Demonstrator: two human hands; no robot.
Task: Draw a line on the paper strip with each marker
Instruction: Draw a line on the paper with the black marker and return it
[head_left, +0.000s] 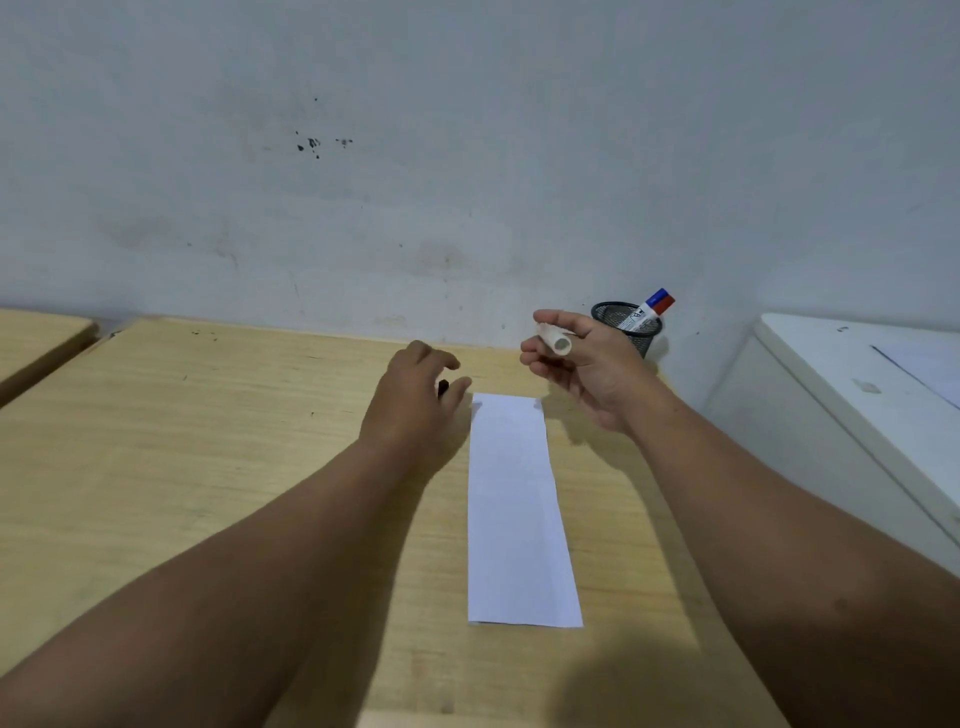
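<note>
Both hands are mine: the right hand (582, 364) is raised, fingers curled around a white cylindrical marker (555, 340); the left hand (415, 400) hovers low, pinching a small black cap (443, 387). Below, on the pale wooden bench (208, 467), lies the blank white paper strip (519, 509); a black mesh cup (631, 325) behind holds another marker (653, 307).
</note>
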